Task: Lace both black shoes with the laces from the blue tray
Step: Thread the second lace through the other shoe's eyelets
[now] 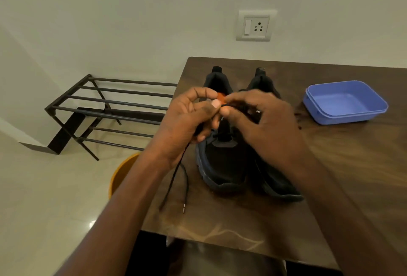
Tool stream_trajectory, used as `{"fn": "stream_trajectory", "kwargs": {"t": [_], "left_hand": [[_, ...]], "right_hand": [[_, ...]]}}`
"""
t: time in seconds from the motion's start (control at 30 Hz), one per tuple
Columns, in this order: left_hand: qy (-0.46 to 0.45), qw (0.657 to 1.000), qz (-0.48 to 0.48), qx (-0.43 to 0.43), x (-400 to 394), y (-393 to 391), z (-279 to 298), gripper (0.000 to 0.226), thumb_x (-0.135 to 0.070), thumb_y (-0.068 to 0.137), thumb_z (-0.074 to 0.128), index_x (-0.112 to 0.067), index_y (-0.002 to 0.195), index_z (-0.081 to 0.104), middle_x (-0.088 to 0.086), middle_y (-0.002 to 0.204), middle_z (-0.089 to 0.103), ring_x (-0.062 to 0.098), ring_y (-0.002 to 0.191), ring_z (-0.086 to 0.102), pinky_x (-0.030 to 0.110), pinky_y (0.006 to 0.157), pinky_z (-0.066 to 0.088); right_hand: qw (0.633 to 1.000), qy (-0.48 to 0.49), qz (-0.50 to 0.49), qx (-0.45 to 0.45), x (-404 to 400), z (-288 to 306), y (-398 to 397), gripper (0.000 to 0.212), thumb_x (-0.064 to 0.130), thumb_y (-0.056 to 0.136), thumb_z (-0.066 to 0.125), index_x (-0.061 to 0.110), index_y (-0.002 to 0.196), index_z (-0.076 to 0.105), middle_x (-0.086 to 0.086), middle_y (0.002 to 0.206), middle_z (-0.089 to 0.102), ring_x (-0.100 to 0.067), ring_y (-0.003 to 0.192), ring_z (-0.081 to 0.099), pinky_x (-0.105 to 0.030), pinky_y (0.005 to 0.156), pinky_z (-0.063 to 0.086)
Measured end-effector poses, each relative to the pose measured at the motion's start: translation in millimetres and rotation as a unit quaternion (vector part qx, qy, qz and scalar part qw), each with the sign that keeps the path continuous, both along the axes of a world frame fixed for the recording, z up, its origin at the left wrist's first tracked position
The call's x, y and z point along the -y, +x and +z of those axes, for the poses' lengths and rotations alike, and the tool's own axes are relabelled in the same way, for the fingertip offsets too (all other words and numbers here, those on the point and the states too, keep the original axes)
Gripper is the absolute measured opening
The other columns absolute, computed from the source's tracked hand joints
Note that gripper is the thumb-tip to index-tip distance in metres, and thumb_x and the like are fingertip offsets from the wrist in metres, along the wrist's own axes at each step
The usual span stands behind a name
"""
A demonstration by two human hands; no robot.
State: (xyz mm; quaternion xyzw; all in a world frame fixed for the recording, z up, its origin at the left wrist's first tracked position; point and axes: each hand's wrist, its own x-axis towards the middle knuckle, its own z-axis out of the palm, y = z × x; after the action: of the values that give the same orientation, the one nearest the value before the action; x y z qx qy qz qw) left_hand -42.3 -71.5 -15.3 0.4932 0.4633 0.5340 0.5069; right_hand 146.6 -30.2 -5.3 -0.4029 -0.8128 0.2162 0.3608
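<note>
Head view: both hands, left hand [187, 119] and right hand [262, 121], pinch a black lace [174, 178], seemingly with an orange toggle [221, 97], over two black shoes [222, 165].

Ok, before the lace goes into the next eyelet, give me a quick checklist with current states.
1. Lace held: ok, left hand grips it, ends trailing on the table.
2. Orange piece pinched by right hand: ok.
3. Shoes upright, side by side: ok.
4. Next eyelet visible: cannot tell, hands cover it.
5. Tray emptied: ok, no lace inside.
6. Right shoe laced: cannot tell.
</note>
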Motion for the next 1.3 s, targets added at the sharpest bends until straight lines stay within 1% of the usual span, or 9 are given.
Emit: {"fn": "stream_trajectory", "kwargs": {"t": [0.13,0.27,0.37,0.47,0.67,0.83,1.07,1.2,1.3], "left_hand": [[-0.011,0.999,0.017,-0.044,-2,-3,-7,0.020,-0.019,0.105,0.059,-0.009,0.122,0.057,0.006,0.072,0.062,0.015,0.047,0.046,0.025,0.041,0.032],[-0.007,0.998,0.052,-0.045,-3,-14,-10,0.016,-0.018,0.106,0.056,-0.010,0.120,0.059,0.007,0.075,0.065,0.016,0.049,0.050,0.025,0.042,0.035],[-0.008,0.998,0.036,-0.043,-5,-11,-12,0.023,-0.019,0.103,0.061,-0.004,0.121,0.056,0.010,0.075,0.066,0.017,0.045,0.048,0.024,0.038,0.032],[-0.010,0.999,0.019,-0.039,-6,-5,-14,0.027,-0.020,0.101,0.066,-0.003,0.118,0.055,0.012,0.074,0.066,0.018,0.043,0.048,0.023,0.037,0.034],[0.011,0.995,0.067,-0.072,-7,-11,-19,0.019,-0.017,0.104,0.059,-0.004,0.119,0.060,0.006,0.077,0.069,0.018,0.050,0.052,0.024,0.041,0.038],[0.016,0.996,0.057,-0.064,-10,-5,-21,0.022,-0.021,0.100,0.067,-0.003,0.111,0.061,0.013,0.070,0.067,0.015,0.040,0.045,0.021,0.039,0.037],[0.056,0.990,0.095,-0.083,-10,-4,-26,0.013,-0.018,0.103,0.062,-0.005,0.102,0.062,0.016,0.072,0.069,0.014,0.040,0.047,0.021,0.040,0.038],[0.090,0.978,0.116,-0.149,-15,3,-28,0.023,-0.023,0.100,0.067,0.000,0.101,0.065,0.013,0.063,0.065,0.015,0.046,0.054,0.026,0.043,0.045],[0.171,0.896,0.210,-0.353,-18,5,-36,0.022,-0.036,0.102,0.065,-0.015,0.096,0.067,-0.003,0.073,0.063,0.014,0.064,0.059,0.038,0.057,0.052]], "right_hand": [[0.993,-0.045,-0.106,0.006,-2,-7,2,0.015,0.036,0.098,0.065,0.028,0.098,0.078,0.019,0.082,0.066,-0.004,0.077,0.064,-0.024,0.072,0.054],[0.950,0.035,-0.282,0.132,-12,-8,22,0.022,0.032,0.097,0.066,0.019,0.112,0.077,-0.002,0.099,0.071,-0.022,0.090,0.060,-0.032,0.073,0.044],[0.971,0.094,-0.169,0.140,-4,-10,7,0.039,0.029,0.092,0.069,0.023,0.131,0.066,0.001,0.136,0.060,-0.027,0.126,0.050,-0.044,0.094,0.043],[0.994,0.070,-0.031,0.074,5,-15,-13,0.032,0.029,0.096,0.067,0.025,0.127,0.069,0.005,0.125,0.069,-0.015,0.116,0.061,-0.045,0.100,0.050],[0.979,0.065,-0.189,0.035,-8,-23,7,0.015,0.020,0.098,0.066,0.024,0.111,0.074,0.005,0.098,0.074,-0.014,0.090,0.069,-0.049,0.088,0.058],[0.998,0.035,-0.006,0.046,-2,-24,-10,0.035,0.029,0.096,0.064,0.022,0.131,0.066,0.004,0.117,0.073,-0.012,0.107,0.067,-0.040,0.098,0.056],[0.998,0.037,-0.037,0.034,-3,-27,-10,0.023,0.022,0.098,0.065,0.021,0.120,0.074,0.005,0.109,0.075,-0.007,0.100,0.067,-0.029,0.096,0.055],[0.999,0.040,-0.001,0.001,-1,-29,-16,0.019,0.027,0.097,0.063,0.021,0.108,0.077,0.009,0.095,0.075,-0.004,0.087,0.068,-0.031,0.084,0.059],[0.996,0.034,-0.068,-0.047,-8,-33,-13,0.022,0.018,0.103,0.059,0.022,0.118,0.075,0.012,0.090,0.072,-0.001,0.079,0.066,-0.026,0.076,0.059]]}}
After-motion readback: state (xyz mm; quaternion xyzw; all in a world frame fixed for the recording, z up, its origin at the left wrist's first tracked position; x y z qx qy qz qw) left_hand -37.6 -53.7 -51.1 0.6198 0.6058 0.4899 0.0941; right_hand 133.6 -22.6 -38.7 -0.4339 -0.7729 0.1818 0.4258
